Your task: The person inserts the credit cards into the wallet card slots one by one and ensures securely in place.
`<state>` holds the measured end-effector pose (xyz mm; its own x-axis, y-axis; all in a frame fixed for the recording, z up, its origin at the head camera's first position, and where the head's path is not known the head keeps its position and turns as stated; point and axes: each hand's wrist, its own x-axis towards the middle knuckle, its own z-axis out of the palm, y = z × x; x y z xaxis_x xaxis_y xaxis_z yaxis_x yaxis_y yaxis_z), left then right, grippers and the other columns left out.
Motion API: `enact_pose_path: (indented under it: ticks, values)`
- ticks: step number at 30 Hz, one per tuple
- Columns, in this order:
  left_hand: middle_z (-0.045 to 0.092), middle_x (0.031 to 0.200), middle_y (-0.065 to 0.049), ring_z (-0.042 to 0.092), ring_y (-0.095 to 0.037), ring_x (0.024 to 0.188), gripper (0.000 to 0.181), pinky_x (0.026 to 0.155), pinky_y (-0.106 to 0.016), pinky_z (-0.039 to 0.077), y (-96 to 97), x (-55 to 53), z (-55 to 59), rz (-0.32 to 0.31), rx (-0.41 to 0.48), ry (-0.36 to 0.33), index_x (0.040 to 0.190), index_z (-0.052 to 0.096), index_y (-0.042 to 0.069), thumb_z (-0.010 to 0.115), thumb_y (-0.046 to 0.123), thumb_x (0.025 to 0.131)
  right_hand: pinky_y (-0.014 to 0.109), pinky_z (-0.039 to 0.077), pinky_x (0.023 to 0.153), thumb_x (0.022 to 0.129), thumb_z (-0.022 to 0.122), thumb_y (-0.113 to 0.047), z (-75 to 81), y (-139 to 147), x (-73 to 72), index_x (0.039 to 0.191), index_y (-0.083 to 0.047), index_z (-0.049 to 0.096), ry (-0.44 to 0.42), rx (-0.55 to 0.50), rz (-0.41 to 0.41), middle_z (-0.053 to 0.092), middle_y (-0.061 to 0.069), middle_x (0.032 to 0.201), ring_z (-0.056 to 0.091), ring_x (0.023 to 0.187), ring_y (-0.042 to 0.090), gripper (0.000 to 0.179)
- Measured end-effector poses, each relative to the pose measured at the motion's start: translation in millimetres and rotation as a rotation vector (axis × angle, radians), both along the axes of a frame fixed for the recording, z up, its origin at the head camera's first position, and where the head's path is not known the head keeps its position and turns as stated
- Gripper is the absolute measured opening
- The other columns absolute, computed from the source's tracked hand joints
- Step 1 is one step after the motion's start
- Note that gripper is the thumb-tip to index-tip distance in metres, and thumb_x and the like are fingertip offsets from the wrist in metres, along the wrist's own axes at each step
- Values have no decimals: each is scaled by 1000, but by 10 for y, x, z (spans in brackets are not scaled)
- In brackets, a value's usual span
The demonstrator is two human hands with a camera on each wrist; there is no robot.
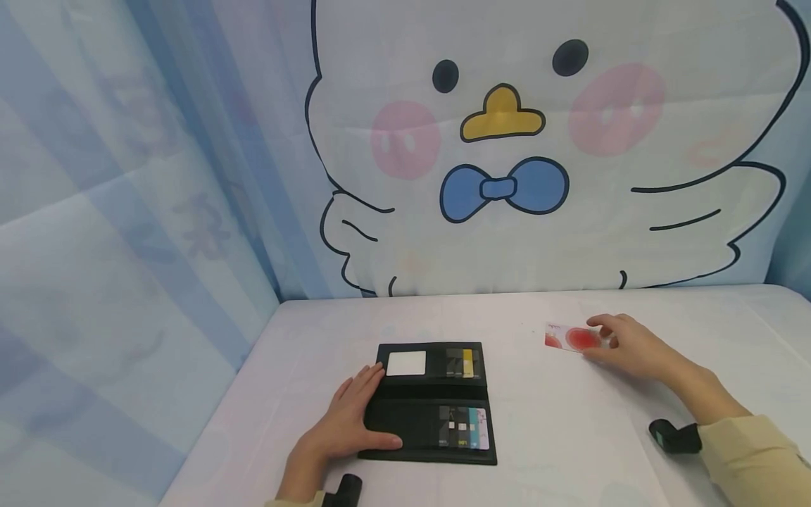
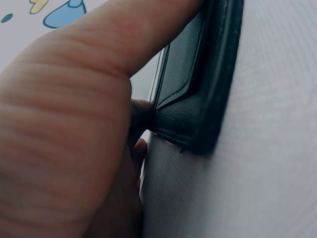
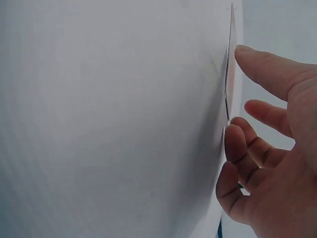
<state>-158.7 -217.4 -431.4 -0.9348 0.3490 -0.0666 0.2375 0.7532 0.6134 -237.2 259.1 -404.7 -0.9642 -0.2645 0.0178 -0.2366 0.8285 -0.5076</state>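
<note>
A black card wallet (image 1: 424,394) lies unfolded on the table. Its upper half holds a white card (image 1: 406,363) and a yellow-striped card (image 1: 467,363); more cards (image 1: 465,427) show in the lower half's pockets. My left hand (image 1: 345,415) rests along the wallet's left edge, thumb laid over the lower half; in the left wrist view the thumb crosses the black cover (image 2: 181,69). On the right, a pink-and-white card (image 1: 573,336) with red round shapes lies flat. My right hand (image 1: 627,345) is at its right end, thumb (image 3: 262,67) close to the card, fingers bent and apart from the thumb.
The table (image 1: 538,422) has a white cloth. A curtain (image 1: 507,246) with a cartoon bird stands along the back edge, and a blue-striped curtain (image 1: 127,282) hangs at the left. Black wrist devices (image 1: 674,436) sit by both sleeves.
</note>
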Motion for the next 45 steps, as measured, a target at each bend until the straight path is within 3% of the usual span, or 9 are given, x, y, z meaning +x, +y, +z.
enact_pose_path:
  ticks: [13,21,28,32,45]
  values:
    - [23,165,-11,11,-31,153,116,122,-54,3,-6,-6,1,4,-1,-2,158,29,3,85,56,72,49,57,78,87,80,-27,6,101,-116,123,11,56,-67,28,2,55,26,108,55,93,36,58]
    - [22,166,-12,11,-31,153,116,122,-54,3,-7,-4,-7,-1,7,-1,158,29,2,85,56,72,55,54,85,88,79,-23,44,80,-157,122,15,49,-134,-6,10,54,31,109,53,97,41,59]
    - [23,165,-11,11,-32,153,115,122,-54,3,-1,-1,3,-10,8,6,158,29,2,85,55,72,43,53,77,89,78,-19,12,80,-103,121,9,39,-104,-36,13,58,20,99,54,87,30,58]
    - [23,165,-12,12,-33,153,115,122,-55,5,7,15,21,-10,12,5,158,30,2,85,55,72,41,52,76,89,77,-21,0,79,-75,121,8,39,-88,-34,9,58,12,94,54,83,26,58]
    - [23,165,-10,12,-31,153,116,122,-54,4,1,9,11,4,4,0,158,29,4,86,55,71,35,51,72,86,81,-26,-10,59,-60,129,13,46,-61,-58,-10,56,10,94,52,86,26,67]
